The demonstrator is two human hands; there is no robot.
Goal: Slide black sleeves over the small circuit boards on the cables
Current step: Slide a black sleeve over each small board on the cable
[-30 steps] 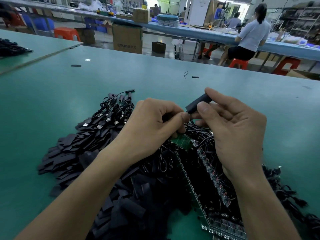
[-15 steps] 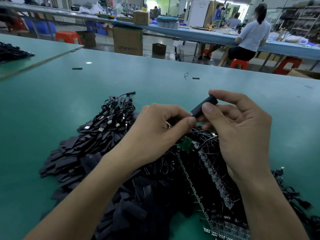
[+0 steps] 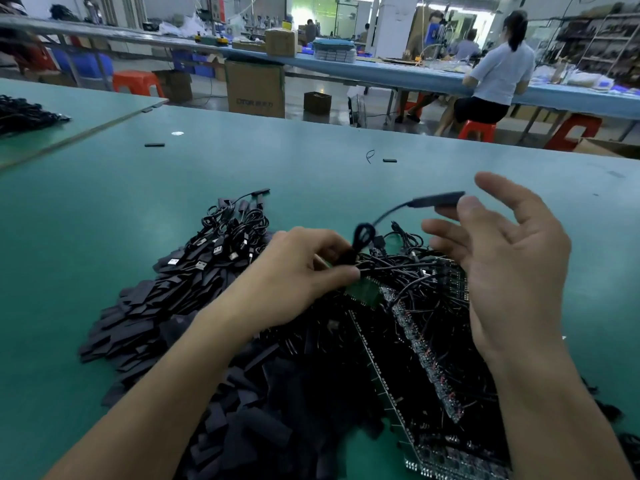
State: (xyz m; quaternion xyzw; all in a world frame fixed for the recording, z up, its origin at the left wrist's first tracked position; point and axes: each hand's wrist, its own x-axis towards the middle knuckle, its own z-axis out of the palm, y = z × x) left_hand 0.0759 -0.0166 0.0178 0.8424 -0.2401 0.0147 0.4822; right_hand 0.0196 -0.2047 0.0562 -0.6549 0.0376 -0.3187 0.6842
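Above the tangled heap on the green table, the black sleeve sits at the end of its cable. Its long axis is roughly level, and its far tip is at the thumb of the right hand, whose fingers are spread; contact cannot be told. The left hand pinches the cable's coil, lower left. The right hand is the nearer for any regrasp.

Bare left hand and right hand, bare forearms, short-nailed fingers
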